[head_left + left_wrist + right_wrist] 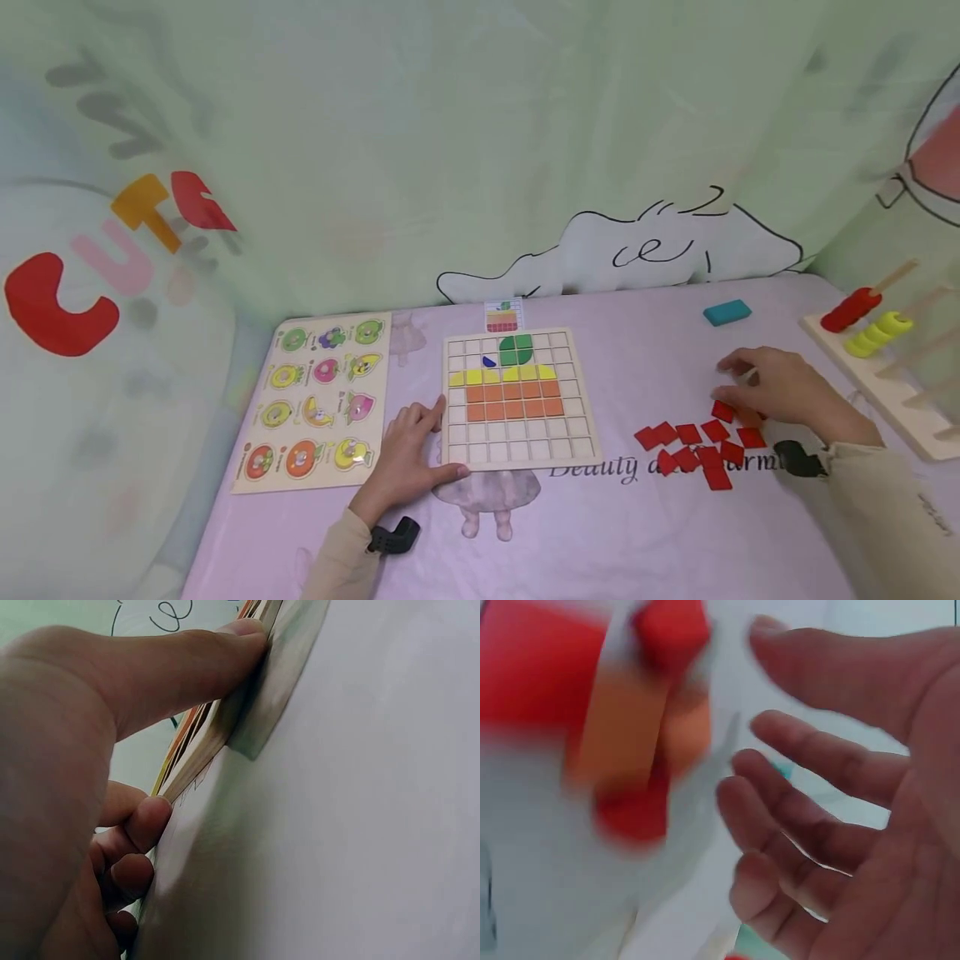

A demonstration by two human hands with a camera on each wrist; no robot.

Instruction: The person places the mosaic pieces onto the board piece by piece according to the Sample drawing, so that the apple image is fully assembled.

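My left hand (408, 454) holds a wooden grid board (465, 454) at its near-left corner, thumb on the near edge and index finger at the left edge. In the left wrist view the thumb (187, 664) lies along the board's side (202, 754). On the board, orange, yellow, green and blue tiles form a picture. My right hand (787, 392) is just beyond a loose pile of red tiles (687, 433), its fingers loosely bent and nothing between them. Orange tiles (626, 727) lie among the red ones, blurred in the right wrist view.
Behind the board lies a small pattern card (502, 317). A fruit puzzle board (255, 417) is at the left. At the back right sits a teal block (727, 312), with a wooden bead rack (900, 383) at the far right. A curtain wall stands behind.
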